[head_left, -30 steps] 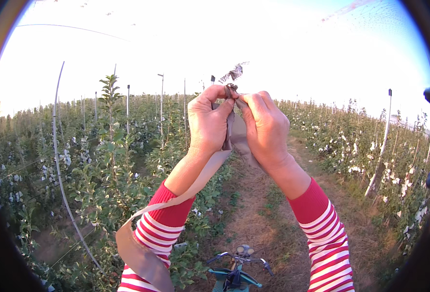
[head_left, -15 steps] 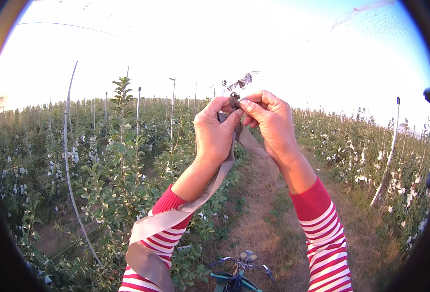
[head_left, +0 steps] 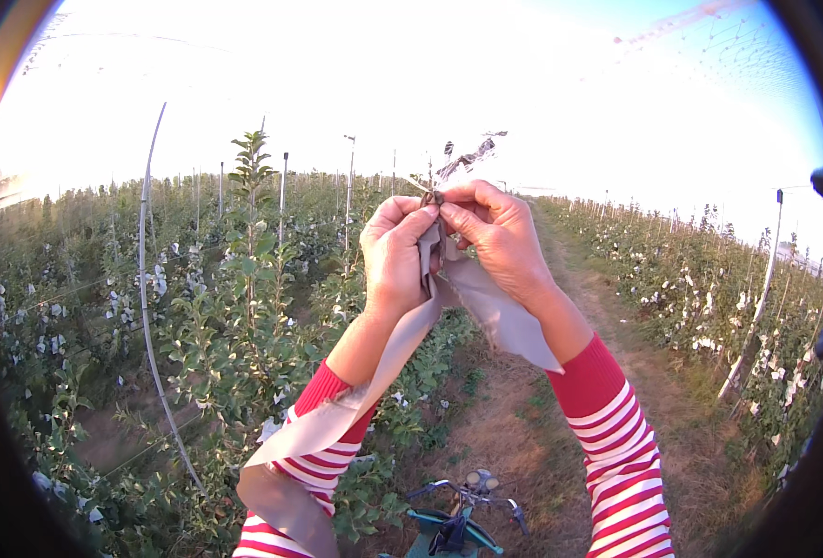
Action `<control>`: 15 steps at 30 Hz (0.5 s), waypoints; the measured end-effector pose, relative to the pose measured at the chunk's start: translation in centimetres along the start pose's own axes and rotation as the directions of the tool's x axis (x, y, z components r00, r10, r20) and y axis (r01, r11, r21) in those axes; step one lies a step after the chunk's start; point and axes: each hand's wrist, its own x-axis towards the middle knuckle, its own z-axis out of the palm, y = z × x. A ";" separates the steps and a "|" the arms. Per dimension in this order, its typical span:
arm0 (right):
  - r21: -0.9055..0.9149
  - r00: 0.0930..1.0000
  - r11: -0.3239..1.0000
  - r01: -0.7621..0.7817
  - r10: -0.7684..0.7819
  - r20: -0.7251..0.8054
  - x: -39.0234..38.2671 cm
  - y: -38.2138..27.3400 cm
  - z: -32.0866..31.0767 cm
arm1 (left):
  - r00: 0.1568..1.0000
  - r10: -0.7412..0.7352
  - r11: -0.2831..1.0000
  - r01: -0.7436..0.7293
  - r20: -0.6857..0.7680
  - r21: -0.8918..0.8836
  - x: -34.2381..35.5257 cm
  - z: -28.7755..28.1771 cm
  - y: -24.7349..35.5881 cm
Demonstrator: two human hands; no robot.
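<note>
Both my hands are raised in front of me, close together. Between their fingertips is a long grey-beige fabric strip [head_left: 388,349], bunched into what looks like a knot at the top. My left hand [head_left: 394,256] is closed on the strip at the knot. My right hand [head_left: 497,240] pinches it from the other side with thumb and forefinger. One tail of the strip drapes down over my left forearm; a shorter tail hangs below my right hand. Above the fingertips a dark, twisted bundle of netting [head_left: 465,160] sticks up toward the sky, joined at the knot.
Below stands a green vehicle with handlebars [head_left: 467,498] on a dirt path [head_left: 500,423]. Leafy tree rows [head_left: 216,353] with white bags or papers line both sides. A thin curved pole [head_left: 146,270] rises at left, a leaning post [head_left: 760,298] at right. Netting [head_left: 737,46] hangs overhead.
My hands have shifted slightly left, still gripping the knot. The strip's right tail now spreads wider and flatter below my right hand. The view has turned a little.
</note>
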 end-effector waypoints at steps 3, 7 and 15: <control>0.030 0.998 0.998 0.052 -0.052 0.021 -0.1 1.0 1.3 | 0.977 0.140 0.988 -0.148 -0.158 -0.041 0.8 -0.4 -1.0; 0.242 0.993 0.968 -0.068 0.042 0.112 -0.9 0.8 1.5 | 0.987 -0.064 0.995 0.074 -0.146 0.064 0.8 -0.9 0.3; -0.184 0.987 0.977 0.110 -0.084 0.139 -1.2 3.3 0.4 | 0.894 -0.440 0.898 0.436 0.084 0.059 0.5 -1.5 2.6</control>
